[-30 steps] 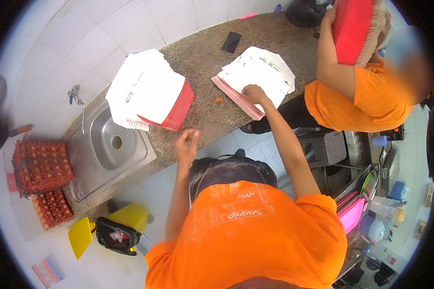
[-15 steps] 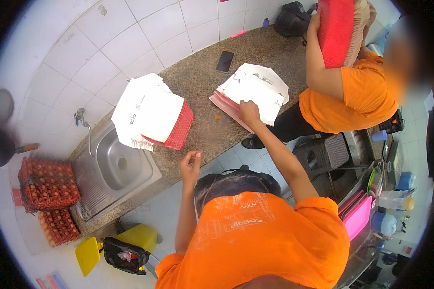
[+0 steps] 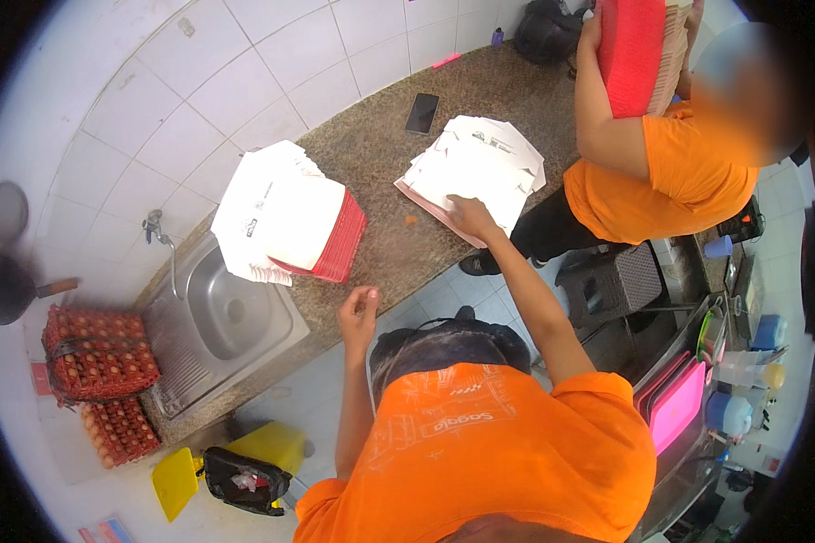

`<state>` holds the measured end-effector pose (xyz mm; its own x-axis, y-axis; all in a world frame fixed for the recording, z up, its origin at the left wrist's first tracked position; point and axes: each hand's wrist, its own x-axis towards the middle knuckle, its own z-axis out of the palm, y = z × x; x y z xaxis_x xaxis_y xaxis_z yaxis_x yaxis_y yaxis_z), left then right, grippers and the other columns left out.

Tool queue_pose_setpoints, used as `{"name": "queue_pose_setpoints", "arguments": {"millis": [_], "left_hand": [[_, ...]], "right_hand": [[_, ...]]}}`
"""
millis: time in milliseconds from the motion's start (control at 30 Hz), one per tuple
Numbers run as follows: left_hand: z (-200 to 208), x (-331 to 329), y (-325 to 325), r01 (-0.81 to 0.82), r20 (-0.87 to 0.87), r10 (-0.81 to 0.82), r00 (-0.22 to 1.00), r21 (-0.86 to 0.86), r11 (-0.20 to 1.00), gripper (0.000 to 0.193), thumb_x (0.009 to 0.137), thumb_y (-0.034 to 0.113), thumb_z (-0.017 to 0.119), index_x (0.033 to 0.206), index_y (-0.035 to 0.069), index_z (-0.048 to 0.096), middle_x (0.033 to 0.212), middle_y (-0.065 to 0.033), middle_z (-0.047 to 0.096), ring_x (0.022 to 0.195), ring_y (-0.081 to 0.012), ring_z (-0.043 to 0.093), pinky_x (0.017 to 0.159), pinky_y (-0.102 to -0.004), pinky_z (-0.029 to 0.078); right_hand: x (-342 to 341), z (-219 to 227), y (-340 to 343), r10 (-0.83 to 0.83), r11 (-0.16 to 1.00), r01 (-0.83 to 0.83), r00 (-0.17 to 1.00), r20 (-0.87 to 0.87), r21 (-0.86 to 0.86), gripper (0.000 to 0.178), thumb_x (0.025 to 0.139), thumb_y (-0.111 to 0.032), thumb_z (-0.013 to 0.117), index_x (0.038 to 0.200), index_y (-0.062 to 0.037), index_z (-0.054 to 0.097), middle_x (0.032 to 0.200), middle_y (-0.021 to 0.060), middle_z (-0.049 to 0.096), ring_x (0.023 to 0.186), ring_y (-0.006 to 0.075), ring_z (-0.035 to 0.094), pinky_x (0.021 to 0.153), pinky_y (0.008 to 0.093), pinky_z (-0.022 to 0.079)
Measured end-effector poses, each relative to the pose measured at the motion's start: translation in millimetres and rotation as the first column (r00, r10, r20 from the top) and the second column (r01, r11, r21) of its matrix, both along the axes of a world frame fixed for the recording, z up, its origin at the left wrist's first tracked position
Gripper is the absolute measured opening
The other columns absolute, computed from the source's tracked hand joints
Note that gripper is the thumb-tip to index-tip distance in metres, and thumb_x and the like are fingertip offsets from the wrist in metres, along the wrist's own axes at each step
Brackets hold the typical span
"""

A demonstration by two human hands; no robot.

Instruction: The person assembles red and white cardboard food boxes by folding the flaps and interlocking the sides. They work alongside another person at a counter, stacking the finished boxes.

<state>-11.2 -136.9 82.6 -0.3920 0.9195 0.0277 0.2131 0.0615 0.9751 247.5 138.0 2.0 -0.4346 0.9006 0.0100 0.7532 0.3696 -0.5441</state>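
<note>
Now your right hand (image 3: 471, 217) touches the smaller white stack (image 3: 493, 167), though I cannot tell its grip; your left hand (image 3: 359, 312), slack and empty, hovers near the table (image 3: 389, 249).

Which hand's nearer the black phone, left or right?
Right. The right hand is at the near side of the white-topped stack, with the phone beyond it, leftward. The left hand is farther off, by the counter's front edge.

From my head, a wide fisheye camera looks down close over my orange shirt (image 3: 507, 462), taking in my hands (image 3: 471, 218) and the surface (image 3: 525, 98) beyond.
</note>
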Motion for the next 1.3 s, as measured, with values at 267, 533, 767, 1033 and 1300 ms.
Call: {"name": "queue_pose_setpoints", "arguments": {"millis": [267, 533, 767, 1033, 1300], "left_hand": [[-9.6, 5.3, -6.2, -0.049, 0.029, 0.05, 0.998, -0.036, 0.998, 0.024, 0.099, 0.025, 0.067, 0.099, 0.002, 0.071, 0.08, -0.0008, 0.068, 0.073, -0.0079, 0.062, 0.069, -0.025, 0.049], [-7.9, 7.8, -8.2, -0.037, 0.066, 0.04, 0.997, -0.04, 0.998, 0.022, 0.098, 0.024, 0.069, 0.1, 0.002, 0.071, 0.082, -0.0011, 0.069, 0.072, -0.0075, 0.062, 0.069, -0.0249, 0.049], [-19.7, 0.1, -31.7, -0.124, 0.109, 0.129, 0.986, -0.047, 0.991, 0.022, 0.101, 0.024, 0.066, 0.102, 0.002, 0.07, 0.084, -0.0011, 0.068, 0.078, -0.0087, 0.064, 0.072, -0.0253, 0.05], [-25.6, -1.5, -49.8, -0.171, 0.199, 0.186, 0.962, -0.091, 0.981, 0.023, 0.103, 0.023, 0.061, 0.103, 0.001, 0.069, 0.086, -0.002, 0.066, 0.078, -0.0092, 0.061, 0.07, -0.0255, 0.049], [-9.1, 1.9, -31.0, -0.127, 0.247, 0.136, 0.96, -0.051, 0.991, 0.022, 0.103, 0.024, 0.061, 0.104, 0.003, 0.069, 0.083, -0.0012, 0.065, 0.077, -0.0091, 0.06, 0.069, -0.026, 0.049]], "right_hand": [[-24.2, 15.6, 19.8, 0.021, 0.998, -0.012, 0.99, 0.136, -0.066, 0.05, 0.082, -0.031, 0.074, 0.127, -0.0118, 0.066, 0.114, 0.0163, 0.071, 0.109, 0.0329, 0.067, 0.096, 0.0448, 0.052], [-66.0, 4.1, 38.3, -0.025, 0.989, 0.032, 0.999, 0.048, -0.141, 0.063, 0.079, -0.053, 0.08, 0.127, -0.0145, 0.068, 0.119, 0.0133, 0.07, 0.114, 0.0331, 0.064, 0.098, 0.0432, 0.051], [-68.2, -8.7, 59.0, -0.066, 0.948, 0.075, 0.997, 0.037, -0.31, 0.074, 0.069, -0.06, 0.086, 0.121, -0.0096, 0.071, 0.117, 0.0145, 0.071, 0.11, 0.03, 0.068, 0.096, 0.0418, 0.052], [-54.2, -26.4, 80.2, -0.176, 0.867, 0.034, 0.954, -0.243, -0.498, 0.068, 0.067, -0.05, 0.091, 0.114, -0.0043, 0.072, 0.114, 0.0144, 0.073, 0.106, 0.0254, 0.068, 0.095, 0.0354, 0.051], [-30.2, 15.9, 82.5, -0.263, 0.882, -0.016, 0.813, -0.519, -0.471, 0.036, 0.086, -0.034, 0.079, 0.108, -0.0058, 0.071, 0.104, 0.004, 0.071, 0.098, 0.0153, 0.063, 0.091, 0.0306, 0.047]]}}
